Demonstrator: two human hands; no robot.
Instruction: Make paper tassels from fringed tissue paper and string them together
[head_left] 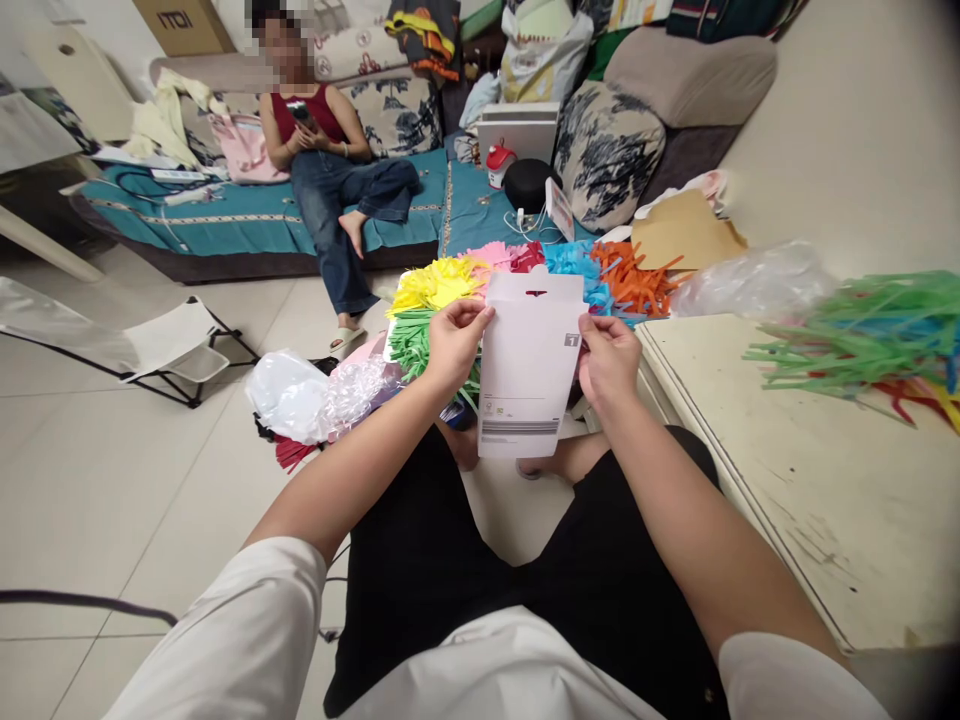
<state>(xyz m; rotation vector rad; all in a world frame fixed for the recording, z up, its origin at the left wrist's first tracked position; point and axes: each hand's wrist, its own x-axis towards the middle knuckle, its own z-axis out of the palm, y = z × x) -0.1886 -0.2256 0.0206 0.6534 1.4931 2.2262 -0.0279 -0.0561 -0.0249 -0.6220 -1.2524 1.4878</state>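
Upright before me is a flat white cardboard packaging box (525,370) with a hang slot in its top flap and dark print low down. My left hand (456,345) pinches its upper left edge between thumb and fingers. On the opposite edge, my right hand (609,358) grips it near a small grey square mark. Behind the box lie bundles of cut strips: yellow strips (435,287), green strips (411,342), blue strips (571,262) and orange strips (637,282), with pink and red ones between. The box partly hides them.
A pale table (795,480) stands at my right, bearing more green strips (862,330) and clear plastic (757,285). Plastic bags (296,395) lie at the left. A person (322,130) sits on the teal-covered sofa (225,215) holding a phone. A folding stool (176,340) stands left.
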